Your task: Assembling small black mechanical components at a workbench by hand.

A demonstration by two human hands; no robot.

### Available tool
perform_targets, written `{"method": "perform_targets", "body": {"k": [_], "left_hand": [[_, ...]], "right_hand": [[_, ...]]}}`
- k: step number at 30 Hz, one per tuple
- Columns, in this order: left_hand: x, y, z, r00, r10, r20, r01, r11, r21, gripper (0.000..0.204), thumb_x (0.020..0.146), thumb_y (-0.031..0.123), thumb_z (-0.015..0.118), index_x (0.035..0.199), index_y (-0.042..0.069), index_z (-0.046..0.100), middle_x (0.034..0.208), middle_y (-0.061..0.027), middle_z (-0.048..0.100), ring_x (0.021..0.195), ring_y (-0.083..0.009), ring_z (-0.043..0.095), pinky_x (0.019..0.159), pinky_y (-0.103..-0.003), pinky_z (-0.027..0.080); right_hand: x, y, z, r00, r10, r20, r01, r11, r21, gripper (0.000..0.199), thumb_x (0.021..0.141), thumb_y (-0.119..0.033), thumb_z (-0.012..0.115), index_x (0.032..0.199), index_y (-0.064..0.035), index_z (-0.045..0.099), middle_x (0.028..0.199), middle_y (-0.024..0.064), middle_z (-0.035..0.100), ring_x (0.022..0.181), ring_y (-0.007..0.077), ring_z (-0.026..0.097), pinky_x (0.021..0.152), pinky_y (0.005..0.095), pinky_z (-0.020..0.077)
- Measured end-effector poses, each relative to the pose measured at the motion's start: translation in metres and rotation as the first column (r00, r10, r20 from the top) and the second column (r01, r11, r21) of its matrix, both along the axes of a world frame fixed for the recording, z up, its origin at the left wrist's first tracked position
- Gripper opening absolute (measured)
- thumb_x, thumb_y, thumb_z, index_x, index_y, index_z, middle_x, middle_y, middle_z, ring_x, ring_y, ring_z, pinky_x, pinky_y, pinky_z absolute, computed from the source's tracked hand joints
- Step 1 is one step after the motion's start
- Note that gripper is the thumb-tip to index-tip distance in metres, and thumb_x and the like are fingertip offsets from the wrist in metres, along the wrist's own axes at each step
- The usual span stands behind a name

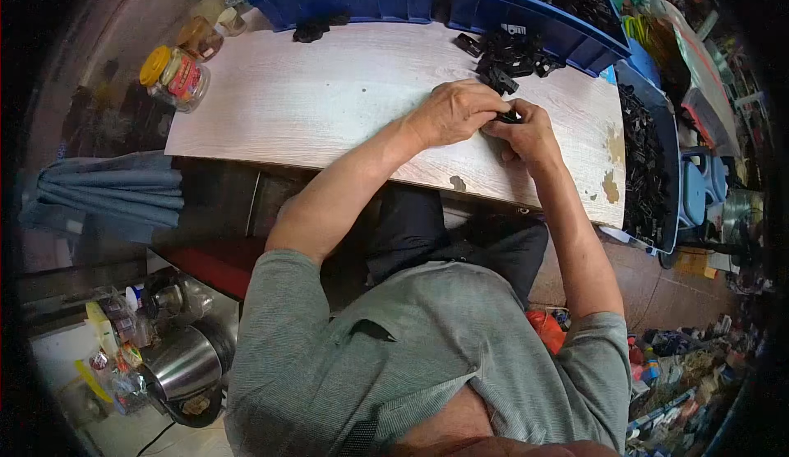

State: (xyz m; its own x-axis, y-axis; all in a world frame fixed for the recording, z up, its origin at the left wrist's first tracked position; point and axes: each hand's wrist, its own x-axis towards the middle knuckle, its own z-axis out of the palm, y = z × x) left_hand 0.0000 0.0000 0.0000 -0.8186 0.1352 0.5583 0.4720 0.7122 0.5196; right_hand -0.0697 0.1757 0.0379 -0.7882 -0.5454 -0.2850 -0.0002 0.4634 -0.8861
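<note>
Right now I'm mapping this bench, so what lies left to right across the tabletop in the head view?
Clear jar with yellow lid → bare pale wood board → left hand → right hand → blue bin of black parts.

A pale wood-grain tabletop (329, 103) carried a heap of small black parts (505, 56) at upper right, a few more (316, 30) at top centre, and a yellow-lidded jar (174, 76) at upper left.
</note>
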Motion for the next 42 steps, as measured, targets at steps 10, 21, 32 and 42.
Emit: {"method": "perform_targets", "body": {"k": [10,21,32,42], "left_hand": [[0.003,-0.001,0.004,0.997,-0.029,0.078,0.016,0.987,0.161,0.026,0.094,0.013,0.069,0.118,0.004,0.073,0.104,-0.0142,0.075,0.094,-0.0268,0.072,0.084,-0.036,0.057],[0.005,0.004,0.004,0.999,-0.004,0.032,0.004,1.0,-0.021,0.023,0.09,0.01,0.072,0.111,0.007,0.077,0.108,-0.0105,0.075,0.1,-0.0278,0.07,0.09,-0.038,0.057],[0.033,0.02,0.002,0.985,0.175,-0.013,-0.168,0.923,-0.346,0.032,0.095,0.014,0.065,0.128,0.014,0.069,0.121,-0.0067,0.072,0.115,-0.0256,0.063,0.094,-0.045,0.05],[0.055,-0.16,0.004,0.423,0.821,-0.384,-0.901,0.426,-0.08,0.024,0.089,0.008,0.061,0.11,0.004,0.072,0.122,-0.0178,0.068,0.105,-0.0392,0.064,0.094,-0.047,0.052]], "right_hand": [[-0.006,0.002,-0.003,0.998,-0.033,0.05,0.033,0.999,-0.007,0.035,0.075,-0.01,0.083,0.105,0.0013,0.07,0.072,0.0091,0.068,0.053,0.0154,0.063,0.043,0.0322,0.0488],[-0.006,0.005,0.001,0.995,0.004,0.099,-0.005,1.0,0.005,0.025,0.076,-0.006,0.083,0.096,0.0005,0.07,0.068,0.0074,0.067,0.05,0.0142,0.061,0.042,0.0307,0.047],[-0.002,0.005,0.001,0.998,0.031,0.06,-0.03,0.999,-0.015,0.024,0.08,-0.007,0.081,0.098,-0.003,0.066,0.067,0.0028,0.063,0.048,0.0114,0.055,0.041,0.026,0.0417],[0.006,0.007,0.009,0.993,-0.013,0.114,0.023,0.996,-0.089,0.023,0.081,-0.012,0.08,0.096,-0.0051,0.066,0.065,0.0022,0.061,0.045,0.0091,0.049,0.04,0.0262,0.0367]]}}
